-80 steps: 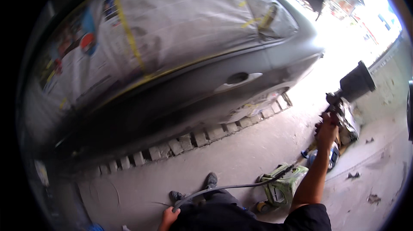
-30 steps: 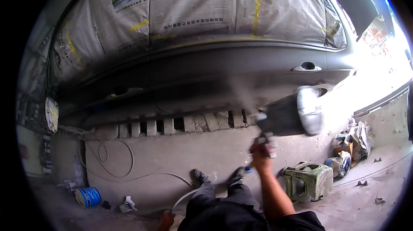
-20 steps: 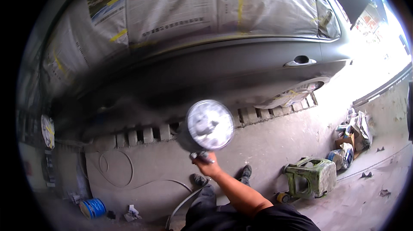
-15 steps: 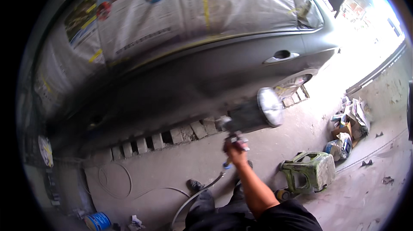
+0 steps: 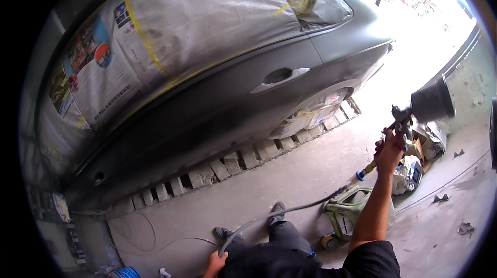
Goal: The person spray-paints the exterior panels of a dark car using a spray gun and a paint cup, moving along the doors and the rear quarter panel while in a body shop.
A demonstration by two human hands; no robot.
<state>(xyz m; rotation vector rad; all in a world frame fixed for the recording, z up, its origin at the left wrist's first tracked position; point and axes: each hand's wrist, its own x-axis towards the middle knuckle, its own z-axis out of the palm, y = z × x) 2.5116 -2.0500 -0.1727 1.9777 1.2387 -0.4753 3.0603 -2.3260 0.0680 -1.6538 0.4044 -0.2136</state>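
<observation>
My right hand (image 5: 389, 149) is raised at the right and grips a paint spray gun (image 5: 409, 115) with a dark cup (image 5: 432, 102) on top. A grey air hose (image 5: 279, 213) runs from the gun's base down across the floor to my left hand (image 5: 215, 263), which holds it at the lower edge. The gun is well to the right of a dark grey car (image 5: 217, 107), past its rear wheel (image 5: 310, 115). The car's windows are masked with newspaper (image 5: 171, 34) and yellow tape.
A row of bricks (image 5: 233, 164) lies along the car's sill. A low green wheeled stool (image 5: 347, 213) stands by my legs. Bags and cans (image 5: 414, 166) pile up at the right. Thin cable (image 5: 150, 236) loops on the concrete floor at lower left.
My right hand has swung the spray gun from in front of the car door out to the right, away from the car. The view has turned toward the car's rear.
</observation>
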